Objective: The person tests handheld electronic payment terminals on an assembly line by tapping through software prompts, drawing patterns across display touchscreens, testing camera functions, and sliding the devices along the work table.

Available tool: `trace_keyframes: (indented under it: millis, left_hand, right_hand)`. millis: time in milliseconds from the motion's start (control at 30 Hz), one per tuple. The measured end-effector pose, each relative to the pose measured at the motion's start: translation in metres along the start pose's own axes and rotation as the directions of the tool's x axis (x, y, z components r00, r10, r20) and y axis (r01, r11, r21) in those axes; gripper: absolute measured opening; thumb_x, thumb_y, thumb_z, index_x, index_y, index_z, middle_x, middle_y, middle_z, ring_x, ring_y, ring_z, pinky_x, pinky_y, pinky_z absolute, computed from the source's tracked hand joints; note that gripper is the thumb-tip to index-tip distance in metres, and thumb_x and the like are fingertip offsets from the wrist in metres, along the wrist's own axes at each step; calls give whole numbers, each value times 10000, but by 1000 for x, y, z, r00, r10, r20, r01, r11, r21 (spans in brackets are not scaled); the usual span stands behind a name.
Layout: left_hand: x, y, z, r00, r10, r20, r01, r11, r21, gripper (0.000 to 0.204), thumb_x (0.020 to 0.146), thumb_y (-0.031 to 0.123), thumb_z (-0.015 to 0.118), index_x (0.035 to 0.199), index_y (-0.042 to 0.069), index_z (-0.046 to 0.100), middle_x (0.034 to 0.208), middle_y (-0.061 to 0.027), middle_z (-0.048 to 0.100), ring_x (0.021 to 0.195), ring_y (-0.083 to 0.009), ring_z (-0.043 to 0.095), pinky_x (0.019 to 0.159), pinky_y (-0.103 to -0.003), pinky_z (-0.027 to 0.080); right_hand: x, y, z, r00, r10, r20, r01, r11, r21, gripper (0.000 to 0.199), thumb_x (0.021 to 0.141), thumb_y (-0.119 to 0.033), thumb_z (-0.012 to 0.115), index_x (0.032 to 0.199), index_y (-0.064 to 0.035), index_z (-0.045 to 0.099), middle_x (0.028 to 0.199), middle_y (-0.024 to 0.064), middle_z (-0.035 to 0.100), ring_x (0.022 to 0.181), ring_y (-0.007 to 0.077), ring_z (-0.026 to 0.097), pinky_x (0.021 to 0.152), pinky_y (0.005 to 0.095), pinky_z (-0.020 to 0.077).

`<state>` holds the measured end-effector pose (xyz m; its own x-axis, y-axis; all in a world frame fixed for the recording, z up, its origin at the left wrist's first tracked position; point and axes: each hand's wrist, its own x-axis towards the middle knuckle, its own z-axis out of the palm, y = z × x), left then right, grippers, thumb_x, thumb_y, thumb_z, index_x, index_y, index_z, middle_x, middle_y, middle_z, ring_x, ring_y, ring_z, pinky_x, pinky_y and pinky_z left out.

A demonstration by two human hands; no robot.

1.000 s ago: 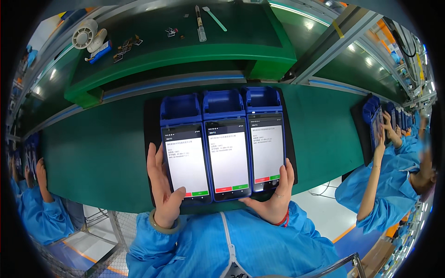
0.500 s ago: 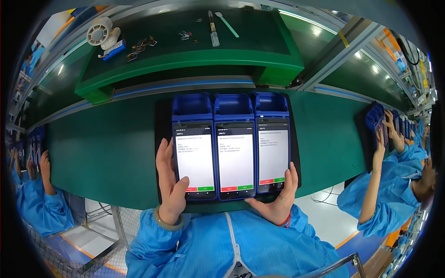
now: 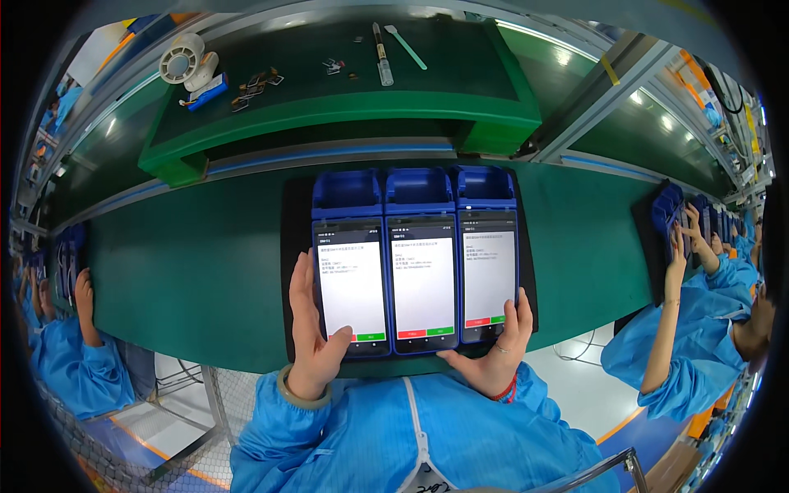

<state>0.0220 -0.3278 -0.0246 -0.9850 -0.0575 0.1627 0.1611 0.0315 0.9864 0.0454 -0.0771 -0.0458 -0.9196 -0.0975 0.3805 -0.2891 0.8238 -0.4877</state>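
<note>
Three blue devices (image 3: 423, 287) lit on a black mat (image 3: 297, 226), their red and green buttons (image 3: 440, 333) seemingly unanswered.
Left hand (image 3: 316, 337), loosely open, flanks the left device (image 3: 353, 292), thumb over its screen; right hand (image 3: 496, 357) loosely spread at the right device's (image 3: 488, 279) near corner.

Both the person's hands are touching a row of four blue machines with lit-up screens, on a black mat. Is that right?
Not quite: the head view shows three blue handheld terminals in that row, not four. The left hand and right hand do touch the row, the screens are lit, and the black mat is underneath.
</note>
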Motion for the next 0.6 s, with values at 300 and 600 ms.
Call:
trace_keyframes:
  millis: [300, 600]
  left_hand:
    - [-14, -1, 5, 999, 39, -14, -37, 988, 149, 847, 689, 47, 489, 1419, -17, 65, 1444, -231, 191, 1322, -328, 270, 1073, -394, 249]
    - [-19, -7, 4, 994, 105, -2, -101, 959, 267, 887, 651, 5, 485, 1417, -22, 39, 1453, -264, 144, 1335, -348, 253, 1053, -399, 296]
  right_hand:
    - [1, 3, 2, 999, -39, -26, 37, 998, -52, 1144, 503, -550, 824, 1368, -42, 274, 1342, 329, 266, 1168, 459, 359, 917, 518, 359]
    - [2, 0, 1, 999, -25, -32, 24, 1000, -10, 1112, 500, -510, 837, 1349, -28, 305, 1356, 322, 264, 1174, 452, 356, 927, 518, 350]
